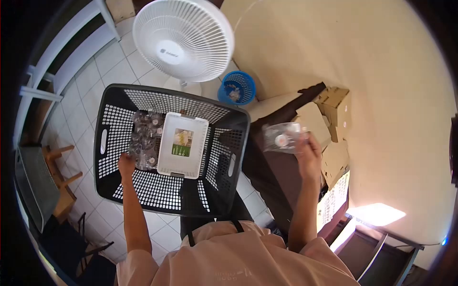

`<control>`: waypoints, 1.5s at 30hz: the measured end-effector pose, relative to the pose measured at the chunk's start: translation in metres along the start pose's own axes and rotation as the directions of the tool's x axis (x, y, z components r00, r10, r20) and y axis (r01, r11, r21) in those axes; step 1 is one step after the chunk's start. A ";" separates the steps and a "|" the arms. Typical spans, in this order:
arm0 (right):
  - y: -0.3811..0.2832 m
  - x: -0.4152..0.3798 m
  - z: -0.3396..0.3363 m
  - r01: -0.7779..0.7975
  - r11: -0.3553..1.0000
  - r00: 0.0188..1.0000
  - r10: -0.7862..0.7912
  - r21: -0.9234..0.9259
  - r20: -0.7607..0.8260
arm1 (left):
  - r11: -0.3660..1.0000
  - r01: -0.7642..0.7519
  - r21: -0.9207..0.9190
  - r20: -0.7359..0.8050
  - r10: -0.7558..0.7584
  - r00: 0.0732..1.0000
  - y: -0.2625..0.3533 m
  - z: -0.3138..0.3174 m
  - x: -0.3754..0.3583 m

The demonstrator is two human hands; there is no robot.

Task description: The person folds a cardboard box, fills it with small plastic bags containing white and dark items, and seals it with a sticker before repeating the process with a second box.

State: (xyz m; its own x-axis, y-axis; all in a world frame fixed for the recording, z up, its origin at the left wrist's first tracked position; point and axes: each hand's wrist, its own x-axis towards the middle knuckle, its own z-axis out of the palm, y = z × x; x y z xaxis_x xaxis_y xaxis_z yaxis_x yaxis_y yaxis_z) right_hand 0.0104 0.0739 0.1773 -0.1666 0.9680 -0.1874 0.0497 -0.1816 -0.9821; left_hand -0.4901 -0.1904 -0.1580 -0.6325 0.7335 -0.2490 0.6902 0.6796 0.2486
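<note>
My right hand (309,151) is raised on the right, its fingers closed on one end of a clear plastic packet (281,138) with a round pale label; the packet is slightly blurred. Inside the big dark laundry basket (157,204), my left hand (126,165) is closed at the left edge of a pile of similar clear packets (147,138). Its fingertips are partly hidden against the plastic. Beside that pile, in the same basket, sits a white plastic box (164,164) with a green and yellow label on it.
A white fan (183,43) stands beyond the basket, with a small blue bin (238,86) beside it holding some scraps. At right are opened cardboard boxes (336,114) near a dark brown surface (286,174). A wooden stool (62,167) is at left on the tiled floor.
</note>
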 end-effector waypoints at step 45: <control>-0.016 0.021 -0.135 0.165 0.944 0.885 -0.013 -0.287 0.465 | -0.040 0.626 -0.779 0.520 0.518 0.680 0.498 -0.118 -0.228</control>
State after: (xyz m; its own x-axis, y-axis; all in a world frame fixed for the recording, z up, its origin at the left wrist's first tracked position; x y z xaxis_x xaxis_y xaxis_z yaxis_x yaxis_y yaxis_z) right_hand 0.1388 0.1206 0.1913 -0.6063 0.7787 -0.1613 0.3022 0.0380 -0.9525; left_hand -0.0436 -0.0179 0.1333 0.1101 0.8428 -0.5269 -0.6972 0.4433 0.5634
